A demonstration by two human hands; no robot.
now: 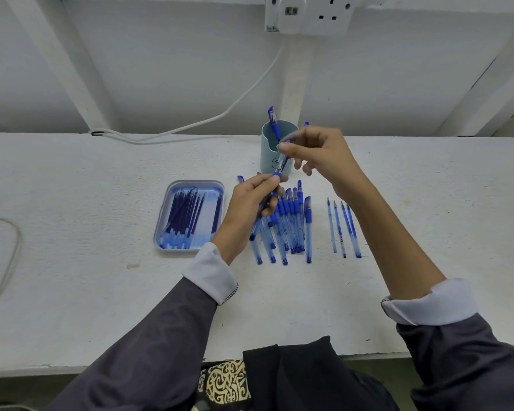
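left hand [250,200] grips low part of see-through blue plastic pen [282,164], fingers curled round it. right hand [318,152] pinches pen's top end. pen slants up between both hands. round grey-blue cup [267,155] just behind right hand. heap of capped blue pens [294,221] under left hand. flat blue tray [161,229] with dark refills left of left hand.

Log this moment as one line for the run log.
left hand grips pen | right hand pinches its upper end | cup behind | tray holds refills
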